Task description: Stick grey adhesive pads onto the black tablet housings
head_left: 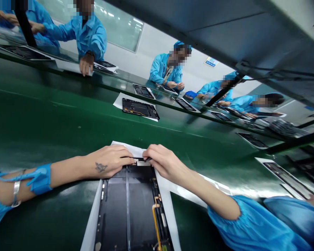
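Note:
A black tablet housing (pixel 140 209) lies open side up in front of me, with an orange flex cable (pixel 155 223) along its right side. White paper (pixel 174 219) sticks out beneath it. At the top edge, my left hand (pixel 111 162) is closed, fingertips pressed together near a small pale strip (pixel 143 163); what they pinch is hidden. On the other side of that strip, my right hand (pixel 163 162) is closed, with thumb and fingers pinching a small dark piece (pixel 148 159) against the same edge.
Another tablet housing (pixel 140 108) rests on paper farther across the green bench (pixel 54 115). More housings lie along a raised glass shelf, where several co-workers in blue stand or sit. A grey overhead panel (pixel 211 28) hangs above, and a person's blue sleeve (pixel 293 212) is close on the right.

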`<state>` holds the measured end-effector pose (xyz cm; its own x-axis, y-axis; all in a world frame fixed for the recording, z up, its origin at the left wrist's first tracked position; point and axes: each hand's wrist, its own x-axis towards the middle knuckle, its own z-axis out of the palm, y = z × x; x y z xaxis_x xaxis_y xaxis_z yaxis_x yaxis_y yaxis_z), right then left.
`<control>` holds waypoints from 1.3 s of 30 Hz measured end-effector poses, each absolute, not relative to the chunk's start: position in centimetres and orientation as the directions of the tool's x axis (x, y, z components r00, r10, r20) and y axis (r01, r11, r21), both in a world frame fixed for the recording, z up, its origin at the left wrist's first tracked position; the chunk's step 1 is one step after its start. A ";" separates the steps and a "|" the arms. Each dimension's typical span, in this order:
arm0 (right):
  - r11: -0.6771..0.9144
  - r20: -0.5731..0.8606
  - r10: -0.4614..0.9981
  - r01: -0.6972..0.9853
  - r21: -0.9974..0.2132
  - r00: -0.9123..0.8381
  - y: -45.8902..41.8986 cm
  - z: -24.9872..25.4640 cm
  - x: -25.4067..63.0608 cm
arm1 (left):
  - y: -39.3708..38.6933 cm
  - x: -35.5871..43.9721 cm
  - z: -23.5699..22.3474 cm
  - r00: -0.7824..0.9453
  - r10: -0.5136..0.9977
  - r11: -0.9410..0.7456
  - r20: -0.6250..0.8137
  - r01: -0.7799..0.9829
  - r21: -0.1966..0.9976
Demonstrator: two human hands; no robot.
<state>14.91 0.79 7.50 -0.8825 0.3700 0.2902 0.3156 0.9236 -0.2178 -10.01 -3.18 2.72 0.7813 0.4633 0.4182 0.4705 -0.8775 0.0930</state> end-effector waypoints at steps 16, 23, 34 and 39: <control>0.967 -0.270 0.253 0.252 0.037 -0.929 1.7 9.7 11.1 | -3.5 -9.9 3.2 0.787 0.482 -0.870 0.384 0.481 0.106; 0.943 -0.285 0.329 0.330 0.046 -0.900 2.5 9.2 13.9 | -3.5 -10.0 3.1 0.781 0.481 -0.871 0.399 0.479 0.113; 0.858 0.151 0.466 0.404 -0.316 -0.872 -1.4 5.5 17.5 | -2.9 -9.9 1.8 0.755 0.480 -0.870 0.447 0.476 0.130; 0.811 0.093 0.554 0.511 -0.286 -0.827 -1.2 6.1 19.2 | -3.1 -9.9 2.2 0.759 0.495 -0.864 0.423 0.482 0.146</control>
